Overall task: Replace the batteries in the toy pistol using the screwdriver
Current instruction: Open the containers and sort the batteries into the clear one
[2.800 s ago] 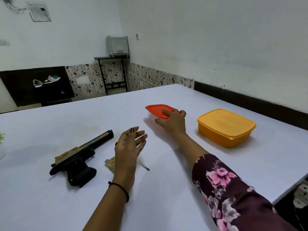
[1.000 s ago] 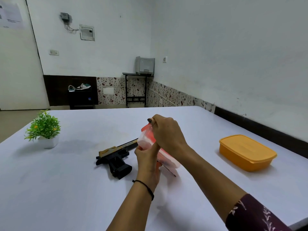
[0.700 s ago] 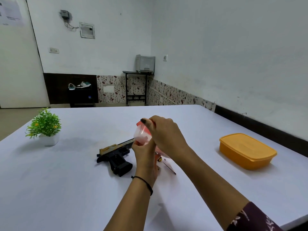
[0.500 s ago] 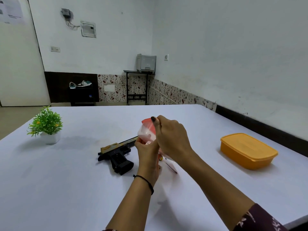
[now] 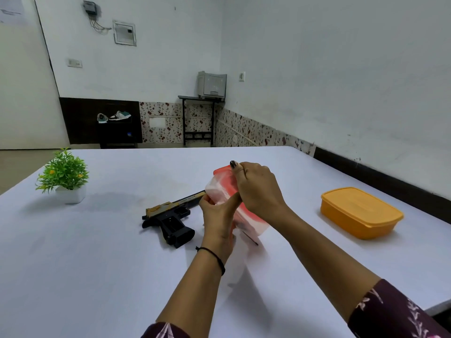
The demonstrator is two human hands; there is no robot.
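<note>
Tabletop (image 5: 97,264) bears plant (image 5: 63,173), yellow box (image 5: 361,212); container (image 5: 219,189) covers pistol (image 5: 170,215) muzzle.

Sm. green potted plant (image 5: 64,175) far left on white table (image 5: 73,276), orange lidded box (image 5: 360,212) right, grey printer (image 5: 211,84) on black stand (image 5: 197,120) at far wall, shoes (image 5: 114,116) on dark cabinet (image 5: 117,132) left of it.

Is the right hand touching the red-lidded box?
Touching. The head view shows the right hand curled over the red-lidded box, with no gap.
</note>
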